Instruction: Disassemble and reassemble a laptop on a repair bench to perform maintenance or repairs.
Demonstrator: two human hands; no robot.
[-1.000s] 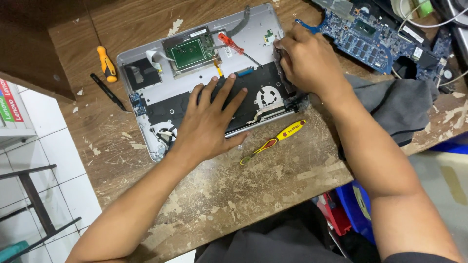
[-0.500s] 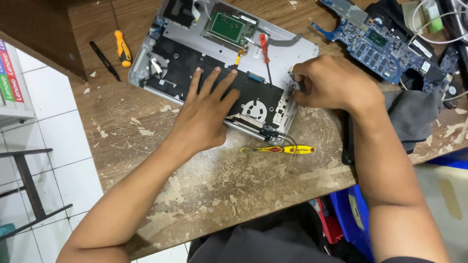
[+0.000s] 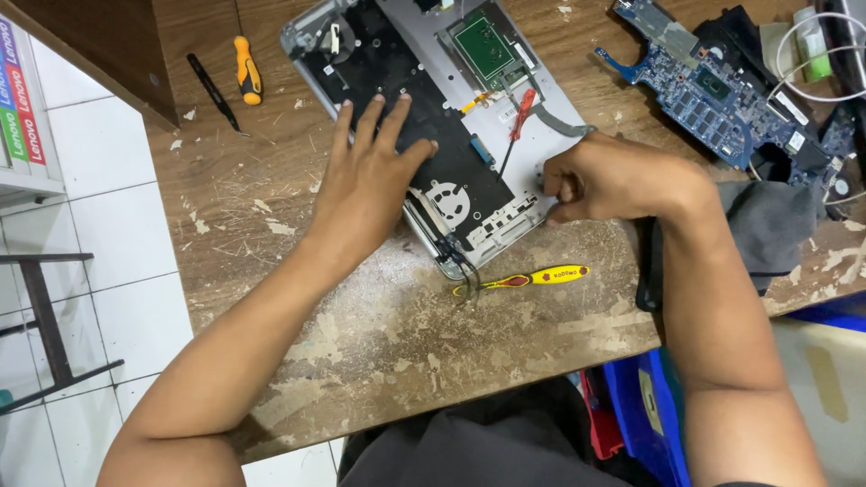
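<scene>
Since the earlier frames the laptop shell (image 3: 424,99) has turned on the tabletop (image 3: 379,334), so that its long side now runs from upper left down to lower right, and both hands have turned with it. At its lower right corner the right hand (image 3: 613,176) has closed up more tightly than before.

The shell lies open side up, with a black inner panel, a round fan (image 3: 445,196) near its lower corner and a green board (image 3: 484,47) near its upper edge. The left hand (image 3: 365,185) lies flat on the black panel, palm down, its fingers (image 3: 370,117) spread wide and holding nothing. The right hand is curled at the shell's lower right corner, its fingers pinched narrow against the edge; what they grip, if anything, cannot be made out. A red-handled screwdriver (image 3: 516,122) rests on the shell just above that hand.

Just below the shell's lower corner a yellow screwdriver (image 3: 532,278) lies on the tabletop, apart from both hands. Left of the shell lie an orange-handled screwdriver (image 3: 246,70) and a black tool (image 3: 213,93), side by side. Right of the shell a blue motherboard (image 3: 713,95) sits on the tabletop, and below it a grey cloth (image 3: 767,230) lies beside the right forearm. White cable (image 3: 812,54) loops at the far right, beyond the motherboard.
</scene>
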